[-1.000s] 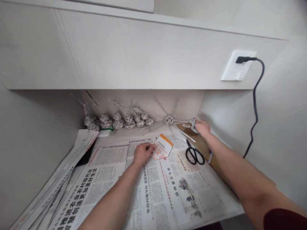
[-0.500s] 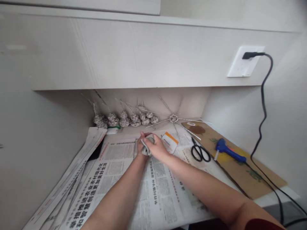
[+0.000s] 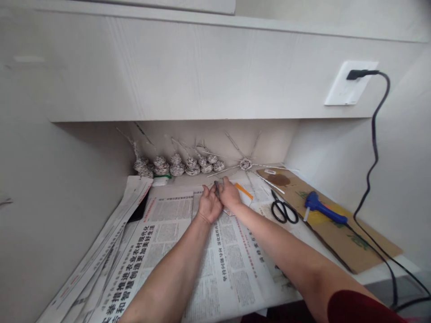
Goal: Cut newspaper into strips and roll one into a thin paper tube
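My left hand [image 3: 210,205] is turned palm up over the newspaper [image 3: 168,224], thumb apart from the other fingers. Against its fingertips lies my right hand [image 3: 229,194], closed over a grey cloth [image 3: 217,185]; just a small dark grey bit of it shows, the rest being covered by the fingers. A white and orange packet or card [image 3: 245,194] lies beneath and beside my right hand, partly covered. To the right are black-handled scissors [image 3: 284,211], blades slightly parted, resting on the newspaper.
Several woven paper gourds [image 3: 177,166] line the back wall, beside a woven paper piece with spread spokes [image 3: 245,164]. On the right, a blue glue gun [image 3: 325,211] lies on cardboard [image 3: 367,251], its cable hanging nearby. Paper strips [image 3: 97,242] are stacked at left.
The grey cloth, bunched between both hands before, is now mostly hidden under my right hand. My left hand has opened palm up, and both hands have shifted slightly right in view.
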The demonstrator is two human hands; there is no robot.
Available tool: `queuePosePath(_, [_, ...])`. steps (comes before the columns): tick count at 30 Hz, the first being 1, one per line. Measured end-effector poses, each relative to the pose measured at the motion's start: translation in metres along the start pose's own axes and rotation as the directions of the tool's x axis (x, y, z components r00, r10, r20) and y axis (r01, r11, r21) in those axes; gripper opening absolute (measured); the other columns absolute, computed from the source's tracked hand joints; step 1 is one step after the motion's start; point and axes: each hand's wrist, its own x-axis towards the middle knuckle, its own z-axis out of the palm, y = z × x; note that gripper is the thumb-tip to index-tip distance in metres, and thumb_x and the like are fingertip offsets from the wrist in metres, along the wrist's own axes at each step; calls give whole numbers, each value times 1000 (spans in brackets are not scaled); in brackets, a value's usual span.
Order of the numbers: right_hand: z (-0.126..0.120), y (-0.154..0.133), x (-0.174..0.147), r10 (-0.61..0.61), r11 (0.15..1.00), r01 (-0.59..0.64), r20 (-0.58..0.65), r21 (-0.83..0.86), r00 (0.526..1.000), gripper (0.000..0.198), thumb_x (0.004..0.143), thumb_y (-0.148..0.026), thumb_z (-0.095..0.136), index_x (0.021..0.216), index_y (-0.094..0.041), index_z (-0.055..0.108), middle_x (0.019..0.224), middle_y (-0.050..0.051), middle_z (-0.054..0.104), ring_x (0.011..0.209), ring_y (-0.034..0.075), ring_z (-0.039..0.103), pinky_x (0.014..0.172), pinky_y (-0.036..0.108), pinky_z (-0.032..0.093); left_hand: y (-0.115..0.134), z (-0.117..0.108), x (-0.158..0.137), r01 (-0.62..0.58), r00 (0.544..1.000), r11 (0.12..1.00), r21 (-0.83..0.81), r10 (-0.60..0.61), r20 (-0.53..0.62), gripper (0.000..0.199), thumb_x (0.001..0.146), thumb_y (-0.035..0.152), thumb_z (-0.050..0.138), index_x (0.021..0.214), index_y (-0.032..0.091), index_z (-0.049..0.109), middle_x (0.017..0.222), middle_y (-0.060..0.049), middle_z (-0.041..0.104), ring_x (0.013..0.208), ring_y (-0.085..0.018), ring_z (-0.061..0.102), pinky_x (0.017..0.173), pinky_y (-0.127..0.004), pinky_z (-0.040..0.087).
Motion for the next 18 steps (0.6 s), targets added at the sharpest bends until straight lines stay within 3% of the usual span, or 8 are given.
queuePosePath(3, [4, -11, -29, -43, 999, 44, 66, -17, 997, 37, 95, -37, 57, 126, -17, 57, 121, 9, 62, 102, 22, 63, 87, 44, 53, 4, -8, 1, -55, 996, 999, -2, 54, -69, 53, 97, 57, 32, 122, 21, 61, 137, -9, 59, 129, -25, 53, 110, -44, 40])
queuePosePath(6, [3, -29, -64, -127, 992, 128, 132, 0, 983, 35, 96, -31, 49, 127, -14, 55, 114, 15, 68, 100, 26, 65, 83, 39, 50, 11, -18, 5, -101, 995, 995, -18, 101, -2, 61, 97, 60, 28, 134, 21, 55, 147, -11, 50, 135, -26, 46, 112, -44, 36])
queuePosePath(10, [-2, -45, -96, -271, 962, 268, 191, 43, 943, 29, 93, -44, 51, 111, -23, 62, 105, 7, 72, 95, 24, 66, 81, 33, 47, 14, -27, 12, -106, 994, 993, -60, 107, 24, 71, 94, 65, 24, 144, 20, 46, 153, -13, 41, 138, -27, 42, 111, -45, 36])
queuePosePath(12, [-3, -45, -95, -286, 958, 284, 179, 37, 941, 29, 95, -44, 49, 112, -24, 61, 111, 7, 70, 101, 23, 64, 84, 32, 46, 12, -27, 12, -106, 994, 993, -55, 108, 34, 74, 93, 67, 21, 147, 21, 42, 154, -13, 39, 138, -28, 42, 111, -45, 35])
queuePosePath(14, [-3, -40, -83, -228, 973, 229, 131, 5, 965, 33, 99, -39, 41, 122, -21, 56, 119, 12, 67, 108, 25, 62, 87, 36, 46, 10, -23, 8, -88, 993, 996, -31, 90, 71, 76, 93, 68, 19, 149, 22, 40, 154, -13, 39, 137, -28, 43, 112, -47, 34])
queuePosePath(18, [-1, -25, -49, -125, 992, 127, 85, -27, 989, 34, 100, -39, 41, 121, -18, 57, 108, 13, 69, 102, 27, 64, 85, 42, 49, 7, -11, -2, -28, 997, 999, 45, 24, 77, 70, 94, 67, 23, 145, 24, 45, 149, -11, 47, 136, -29, 44, 112, -50, 34])
